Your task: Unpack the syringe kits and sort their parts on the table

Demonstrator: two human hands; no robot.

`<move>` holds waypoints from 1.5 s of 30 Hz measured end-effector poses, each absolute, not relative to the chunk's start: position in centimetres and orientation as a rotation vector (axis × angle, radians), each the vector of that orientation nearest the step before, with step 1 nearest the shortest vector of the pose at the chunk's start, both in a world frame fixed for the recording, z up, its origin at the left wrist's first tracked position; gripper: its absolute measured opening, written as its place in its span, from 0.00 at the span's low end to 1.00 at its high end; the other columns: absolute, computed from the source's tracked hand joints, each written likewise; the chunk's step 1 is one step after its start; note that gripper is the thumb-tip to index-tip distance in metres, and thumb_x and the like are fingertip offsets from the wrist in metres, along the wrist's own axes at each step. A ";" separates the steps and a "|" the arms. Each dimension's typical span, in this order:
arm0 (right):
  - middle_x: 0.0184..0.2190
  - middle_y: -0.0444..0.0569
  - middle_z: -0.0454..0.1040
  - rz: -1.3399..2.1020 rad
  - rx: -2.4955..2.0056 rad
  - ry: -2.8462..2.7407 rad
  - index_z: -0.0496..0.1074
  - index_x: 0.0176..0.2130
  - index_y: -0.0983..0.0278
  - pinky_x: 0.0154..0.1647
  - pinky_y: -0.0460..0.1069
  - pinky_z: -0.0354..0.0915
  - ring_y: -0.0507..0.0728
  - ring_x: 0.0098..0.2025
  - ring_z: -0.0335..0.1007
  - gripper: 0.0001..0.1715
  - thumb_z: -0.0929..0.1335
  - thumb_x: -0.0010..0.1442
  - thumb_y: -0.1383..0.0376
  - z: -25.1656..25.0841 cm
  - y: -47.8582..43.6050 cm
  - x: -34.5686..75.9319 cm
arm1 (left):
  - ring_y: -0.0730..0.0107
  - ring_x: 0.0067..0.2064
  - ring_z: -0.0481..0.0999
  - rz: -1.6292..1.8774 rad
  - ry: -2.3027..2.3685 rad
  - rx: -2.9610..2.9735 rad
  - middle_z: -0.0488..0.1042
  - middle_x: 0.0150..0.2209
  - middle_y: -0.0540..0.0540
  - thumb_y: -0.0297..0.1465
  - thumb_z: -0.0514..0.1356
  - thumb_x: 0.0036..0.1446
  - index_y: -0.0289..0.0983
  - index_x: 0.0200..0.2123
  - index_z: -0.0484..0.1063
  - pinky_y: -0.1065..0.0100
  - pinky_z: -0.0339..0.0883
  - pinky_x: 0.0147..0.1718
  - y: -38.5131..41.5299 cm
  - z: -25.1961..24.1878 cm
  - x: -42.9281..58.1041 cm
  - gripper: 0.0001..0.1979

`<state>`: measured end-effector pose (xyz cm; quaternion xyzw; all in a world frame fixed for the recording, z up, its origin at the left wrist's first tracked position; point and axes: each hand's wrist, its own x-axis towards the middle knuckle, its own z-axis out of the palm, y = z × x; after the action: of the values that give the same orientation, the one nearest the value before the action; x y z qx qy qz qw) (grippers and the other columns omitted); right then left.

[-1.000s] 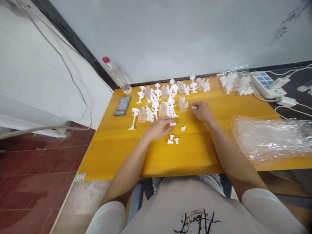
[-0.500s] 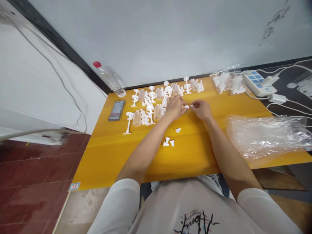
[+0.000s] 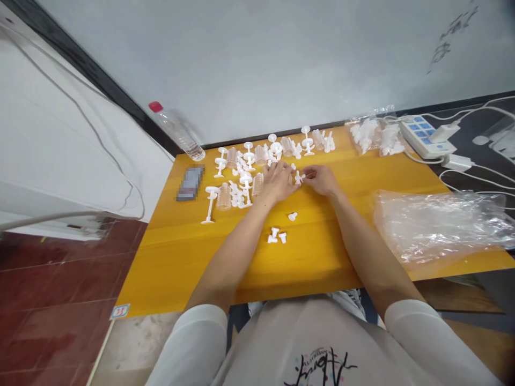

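My left hand (image 3: 279, 181) is over the middle of the table, its curled fingers and thumb around the near side of a small white plastic piece (image 3: 298, 178). From the other side, my right hand (image 3: 321, 179) pinches a white piece at its fingertips, which meets the first one. Beyond and left of the hands stand clear ribbed plastic cylinders (image 3: 224, 197) and white plungers with round discs (image 3: 210, 205), with small white parts (image 3: 237, 194) heaped between them. Nearer me lie several loose white stubs (image 3: 282, 237) and a separate one (image 3: 292, 216).
A phone (image 3: 190, 183) and a red-capped water bottle (image 3: 177, 131) are at the left. Bags of white parts (image 3: 376, 136) lie at the back right, beside a power strip (image 3: 420, 136) with cables. A large clear plastic bag (image 3: 438, 225) covers the right end of the wooden table (image 3: 193, 262).
Both hands have shifted slightly left and come closer together. The white pieces between them, apart before, now meet. The loose stubs have stayed in place.
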<state>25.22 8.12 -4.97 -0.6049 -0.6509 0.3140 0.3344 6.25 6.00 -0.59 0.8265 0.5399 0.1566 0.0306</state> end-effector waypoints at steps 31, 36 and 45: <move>0.56 0.60 0.77 0.608 -1.286 -2.471 0.80 0.47 0.66 0.63 0.57 0.66 0.64 0.58 0.75 0.16 0.65 0.66 0.74 -2.1 -5.2 22.0 | 0.65 0.39 0.80 0.564 1.434 2.183 0.80 0.40 0.48 0.32 0.63 0.65 0.43 0.44 0.75 0.64 0.74 0.39 -11.7 -2.4 -3.7 0.05; 0.42 0.57 0.80 0.520 -1.575 -2.361 0.80 0.42 0.64 0.49 0.52 0.67 0.61 0.43 0.77 0.12 0.66 0.67 0.68 -0.7 -2.0 24.3 | 0.65 0.43 0.81 0.498 1.383 2.262 0.80 0.43 0.47 0.31 0.57 0.70 0.45 0.47 0.78 0.65 0.72 0.43 -10.6 -1.2 -4.0 0.10; 0.44 0.58 0.81 0.628 -1.889 -2.135 0.76 0.55 0.70 0.49 0.51 0.66 0.64 0.47 0.76 0.24 0.71 0.58 0.72 -0.7 6.9 25.0 | 0.65 0.39 0.78 0.368 1.516 2.271 0.77 0.42 0.46 0.30 0.62 0.64 0.40 0.40 0.75 0.65 0.70 0.40 -9.3 -1.8 -5.1 0.03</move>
<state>24.95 6.90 -0.73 -0.6431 -0.7270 0.2136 0.1110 -5.06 -9.26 -1.75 0.8089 0.5400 0.1311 0.1921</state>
